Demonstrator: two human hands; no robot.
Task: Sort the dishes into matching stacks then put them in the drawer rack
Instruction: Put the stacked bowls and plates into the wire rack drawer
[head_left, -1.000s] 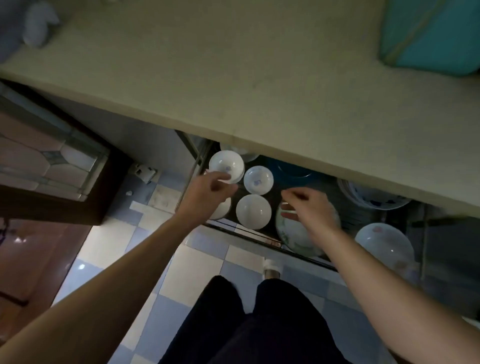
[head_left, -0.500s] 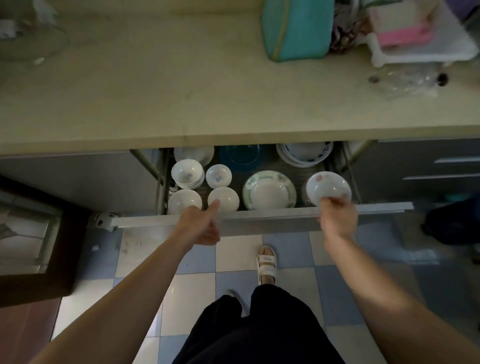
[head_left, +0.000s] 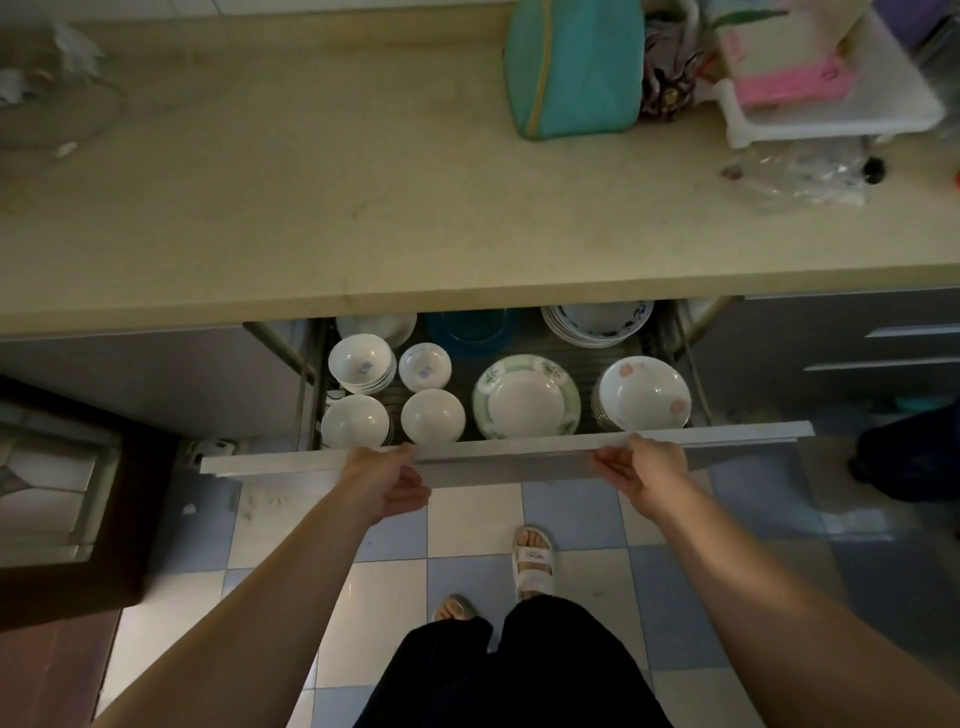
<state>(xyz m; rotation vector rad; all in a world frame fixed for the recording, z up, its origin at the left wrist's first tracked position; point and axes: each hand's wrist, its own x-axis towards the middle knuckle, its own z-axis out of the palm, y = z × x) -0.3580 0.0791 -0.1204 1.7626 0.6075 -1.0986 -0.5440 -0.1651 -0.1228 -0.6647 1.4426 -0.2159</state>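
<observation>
The drawer rack is pulled part way out from under the counter, its white front panel (head_left: 509, 451) nearest me. Inside, at the left, stand white bowl stacks (head_left: 362, 362), a small bowl (head_left: 425, 367) and two plain bowls (head_left: 355, 421). A green-rimmed plate stack (head_left: 525, 397) sits mid-drawer and a pink-flowered plate stack (head_left: 644, 393) at the right. Blue-patterned plates (head_left: 597, 321) and a blue dish (head_left: 470, 327) lie at the back, half hidden by the counter. My left hand (head_left: 387, 480) grips the panel's left part; my right hand (head_left: 641, 467) grips its right part.
The beige counter (head_left: 415, 208) overhangs the drawer. On it stand a teal bag (head_left: 574, 67), a white tray with a pink box (head_left: 810, 88), a clear plastic bag (head_left: 800, 176) and a glass lid (head_left: 52, 109). A dark cabinet door (head_left: 67, 493) stands at the left. My sandalled feet are on the checkered floor.
My hands left the bowls and plates and moved back to the drawer's front panel. The view shifted up and back, so the counter top and the whole drawer now show.
</observation>
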